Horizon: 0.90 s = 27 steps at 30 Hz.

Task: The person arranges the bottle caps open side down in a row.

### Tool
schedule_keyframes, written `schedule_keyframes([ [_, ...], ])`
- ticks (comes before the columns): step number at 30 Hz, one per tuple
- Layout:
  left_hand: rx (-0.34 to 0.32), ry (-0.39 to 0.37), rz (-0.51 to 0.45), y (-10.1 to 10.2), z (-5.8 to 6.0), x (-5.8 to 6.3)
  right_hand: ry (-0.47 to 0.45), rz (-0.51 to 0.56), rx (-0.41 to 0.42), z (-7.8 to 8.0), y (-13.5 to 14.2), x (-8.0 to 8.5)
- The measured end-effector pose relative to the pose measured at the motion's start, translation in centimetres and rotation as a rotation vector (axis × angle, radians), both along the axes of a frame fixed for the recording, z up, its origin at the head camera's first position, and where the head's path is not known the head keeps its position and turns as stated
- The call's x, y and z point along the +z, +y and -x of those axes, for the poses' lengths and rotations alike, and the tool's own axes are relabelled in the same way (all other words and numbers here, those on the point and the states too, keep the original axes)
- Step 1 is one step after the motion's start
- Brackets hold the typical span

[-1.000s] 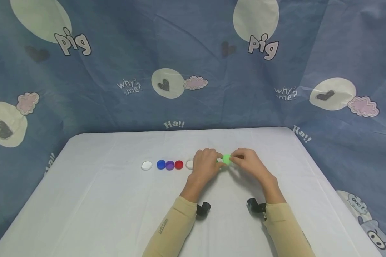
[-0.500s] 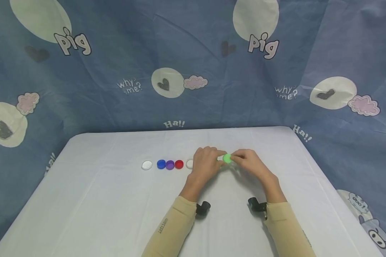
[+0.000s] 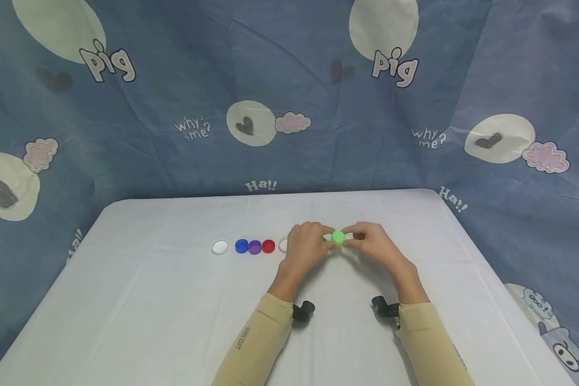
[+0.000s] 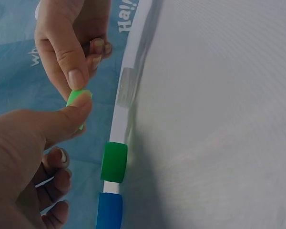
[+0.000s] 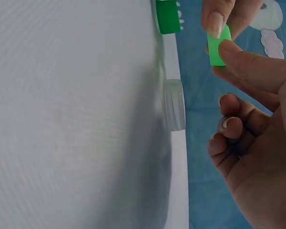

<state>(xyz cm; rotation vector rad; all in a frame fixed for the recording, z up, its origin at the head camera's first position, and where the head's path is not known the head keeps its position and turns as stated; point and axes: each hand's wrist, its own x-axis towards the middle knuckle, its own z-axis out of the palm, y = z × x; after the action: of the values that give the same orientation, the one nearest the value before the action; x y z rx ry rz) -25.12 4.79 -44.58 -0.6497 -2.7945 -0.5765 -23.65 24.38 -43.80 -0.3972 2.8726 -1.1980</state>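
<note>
A bright green round plastic cap (image 3: 338, 237) is held above the table between both hands. My left hand (image 3: 307, 242) pinches its left side with thumb and index finger. From the other side, my right hand (image 3: 371, 242) pinches it, thumb at the near edge and index finger at the far edge. In the left wrist view, a dark green cap (image 4: 114, 162) and a blue cap (image 4: 109, 210) stand on the table below the hands. A clear round lid (image 5: 175, 105) lies under the right hand in the right wrist view. My left hand hides part of the row in the head view.
On the white table (image 3: 173, 321), the row continues leftward with a whitish lid (image 3: 283, 245), a red cap (image 3: 268, 246), a purple cap (image 3: 254, 246), a blue cap (image 3: 242, 246) and another whitish lid (image 3: 220, 247). A blue printed cloth (image 3: 289, 161) hangs behind.
The bright green cap has shifted slightly left. My right thumb and index finger have spread from its right edge to its near and far edges. The row of caps has stayed still.
</note>
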Motion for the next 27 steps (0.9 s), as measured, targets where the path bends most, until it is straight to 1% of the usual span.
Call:
schedule_keyframes([
  [3, 0.017, -0.006, -0.009, 0.0, 0.0, -0.1, 0.010, -0.004, -0.007, 0.0, -0.1, -0.1],
  [10, 0.052, 0.002, -0.017, 0.2, 0.1, -0.2, 0.048, -0.055, -0.007, 0.1, -0.6, -0.2],
  [16, 0.044, -0.040, -0.008, 0.3, 0.2, -0.2, 0.032, -0.115, -0.024, 0.3, -1.0, -0.3],
  [21, 0.044, -0.062, -0.021, 0.3, 0.2, -0.3, 0.013, -0.171, -0.041, 0.4, -1.2, -0.2],
  [27, 0.046, -0.085, 0.008, 0.6, 0.3, -1.0, -0.001, -0.202, -0.045, 0.3, -1.4, -0.2],
])
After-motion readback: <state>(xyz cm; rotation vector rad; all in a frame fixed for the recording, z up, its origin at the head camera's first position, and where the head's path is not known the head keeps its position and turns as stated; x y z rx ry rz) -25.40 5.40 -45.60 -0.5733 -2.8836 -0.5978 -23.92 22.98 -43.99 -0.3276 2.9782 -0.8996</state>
